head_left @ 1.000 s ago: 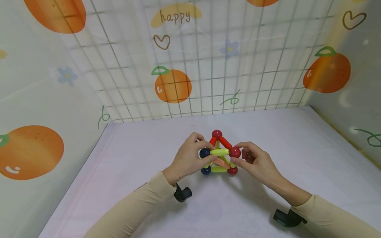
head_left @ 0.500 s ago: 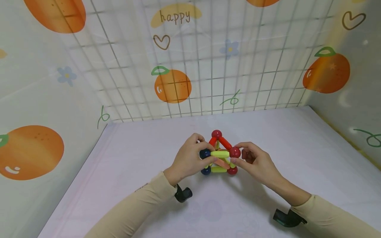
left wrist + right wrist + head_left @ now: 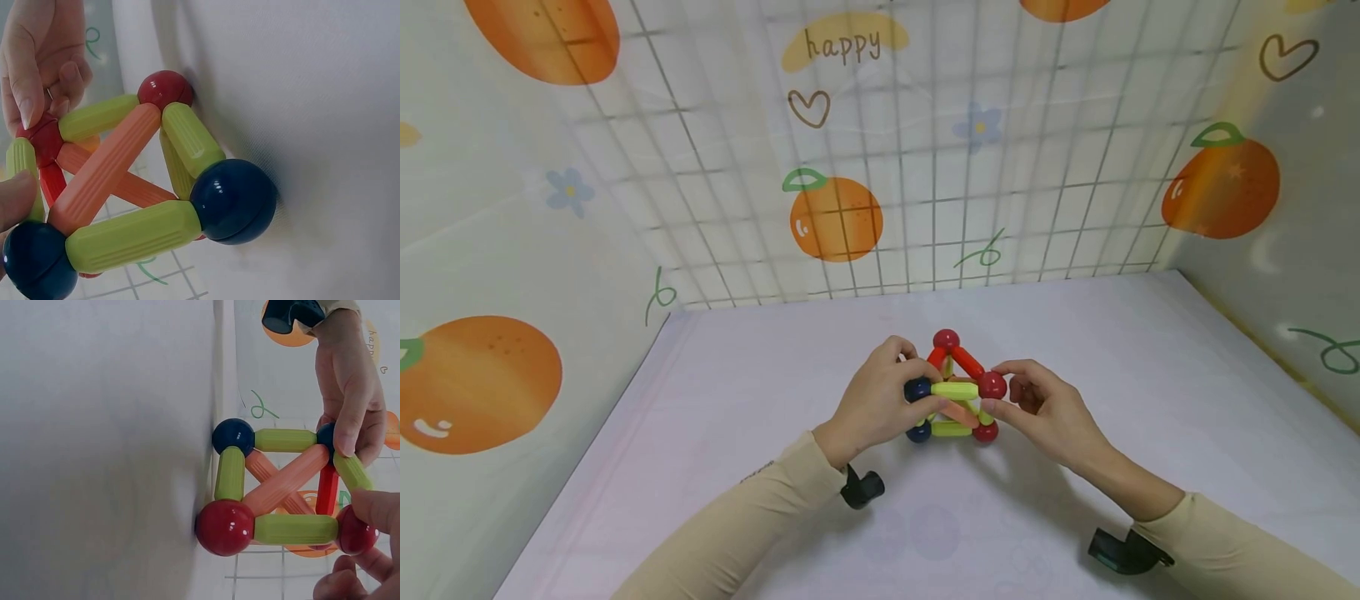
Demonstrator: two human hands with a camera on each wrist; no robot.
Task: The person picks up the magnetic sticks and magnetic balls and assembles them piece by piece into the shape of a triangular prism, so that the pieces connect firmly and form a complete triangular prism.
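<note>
A toy frame of balls and stubby rods stands on the table, with yellow-green rods point(image 3: 134, 236), salmon diagonals point(image 3: 287, 480), red rods point(image 3: 968, 362) and navy and red balls. My left hand point(image 3: 876, 404) pinches the upper navy ball point(image 3: 917, 389) where a yellow-green rod meets it. Across from it, my right hand point(image 3: 1051, 408) grips the upper red ball point(image 3: 992, 386) between thumb and fingers. That rod spans the two held balls. Beneath them sit a lower navy ball point(image 3: 233, 201) and a lower red ball point(image 3: 225, 527). Another red ball point(image 3: 947, 340) tops the far side. Fingers partly hide the left red rod.
The pale tabletop point(image 3: 737, 375) is bordered by cloth walls printed with oranges, and a grid point(image 3: 925, 200) shows at the back. Black wrist cameras point(image 3: 862, 490) hang under both sleeves.
The yellow-green rod between the held balls has dropped slightly and levelled, and its right end now meets the red ball. Both hands have stayed almost still.
</note>
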